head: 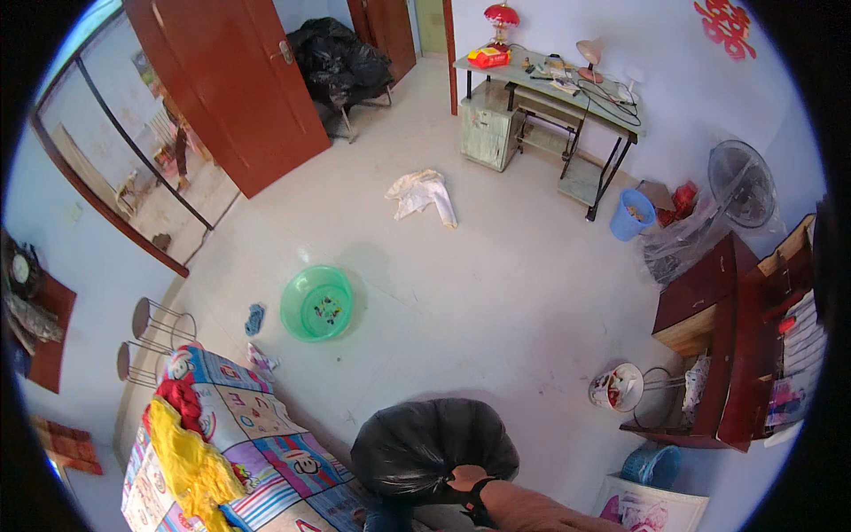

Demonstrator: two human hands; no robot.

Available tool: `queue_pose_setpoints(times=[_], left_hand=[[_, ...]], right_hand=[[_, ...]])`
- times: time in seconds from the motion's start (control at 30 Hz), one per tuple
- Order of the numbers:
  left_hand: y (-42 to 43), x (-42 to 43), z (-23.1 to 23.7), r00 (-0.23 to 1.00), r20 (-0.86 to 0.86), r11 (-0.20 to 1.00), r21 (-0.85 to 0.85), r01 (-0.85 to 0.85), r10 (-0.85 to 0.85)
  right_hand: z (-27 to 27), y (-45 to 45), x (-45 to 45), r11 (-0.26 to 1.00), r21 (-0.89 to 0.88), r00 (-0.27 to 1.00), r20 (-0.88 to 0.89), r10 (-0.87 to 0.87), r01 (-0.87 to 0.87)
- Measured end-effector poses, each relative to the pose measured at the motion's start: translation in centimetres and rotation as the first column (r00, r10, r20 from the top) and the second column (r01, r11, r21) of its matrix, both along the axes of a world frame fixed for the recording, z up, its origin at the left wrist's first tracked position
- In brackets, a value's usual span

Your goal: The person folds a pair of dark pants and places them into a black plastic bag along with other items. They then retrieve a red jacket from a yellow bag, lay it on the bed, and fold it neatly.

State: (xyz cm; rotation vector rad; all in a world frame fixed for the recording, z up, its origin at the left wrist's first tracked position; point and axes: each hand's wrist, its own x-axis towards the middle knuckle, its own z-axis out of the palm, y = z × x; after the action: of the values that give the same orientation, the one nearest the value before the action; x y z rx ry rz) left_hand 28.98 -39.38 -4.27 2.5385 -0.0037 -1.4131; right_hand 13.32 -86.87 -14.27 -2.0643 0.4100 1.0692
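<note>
At the bottom centre, my right hand [469, 477] is closed on the gathered neck of a full black plastic bag [432, 442]. A black band circles the wrist. The bag is beside a bed with a patchwork-print cover [272, 445], where yellow cloth [183, 465] and red cloth [179, 402] lie. No left hand can be made out. Farther out on the floor are a green plastic basin [316, 303] with small coloured items inside, a crumpled white garment [422, 196], a blue cloth [254, 319] and a patterned cloth [262, 359].
A desk [552, 86] holds lamps and cables. Right of it are a blue bin [630, 214] and a plastic-covered fan [741, 183]. A white bucket [617, 387] is near the dark red cabinet [728, 346]. Round stools [141, 319] line the left wall by an open red door [229, 93].
</note>
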Motion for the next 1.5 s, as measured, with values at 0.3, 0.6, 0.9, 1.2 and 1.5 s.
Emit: queue_pose_setpoints(times=[0.3, 0.6, 0.9, 1.2, 1.5], left_hand=[[-7.9, 0.0, 10.7, 0.989, 0.143, 0.991, -0.133, -0.031, 0.05], [-10.2, 7.7, 11.5, 0.973, 0.099, 0.976, -0.09, -0.2, 0.209], [-12.9, 28.9, 9.4, 0.933, 0.129, 0.941, -0.087, -0.327, 0.336], [-27.9, 67.6, 7.9, 0.852, 0.441, 0.945, -0.28, -0.168, 0.283], [-43.2, 79.6, 8.5, 0.715, 0.285, 0.762, 0.105, 0.639, -0.639]], right_hand=[[8.8, -12.9, -2.0, 0.967, -0.075, 0.966, 0.111, -0.233, 0.242], [7.4, -28.1, 2.2, 0.853, -0.328, 0.912, 0.091, -0.4, 0.406], [13.6, -46.5, 4.8, 0.815, -0.431, 0.891, -0.055, -0.452, 0.387], [19.0, -58.8, 13.4, 0.522, -0.654, 0.678, -0.019, -0.735, 0.548], [15.1, -68.8, 33.9, 0.703, -0.547, 0.81, -0.074, -0.582, 0.455]])
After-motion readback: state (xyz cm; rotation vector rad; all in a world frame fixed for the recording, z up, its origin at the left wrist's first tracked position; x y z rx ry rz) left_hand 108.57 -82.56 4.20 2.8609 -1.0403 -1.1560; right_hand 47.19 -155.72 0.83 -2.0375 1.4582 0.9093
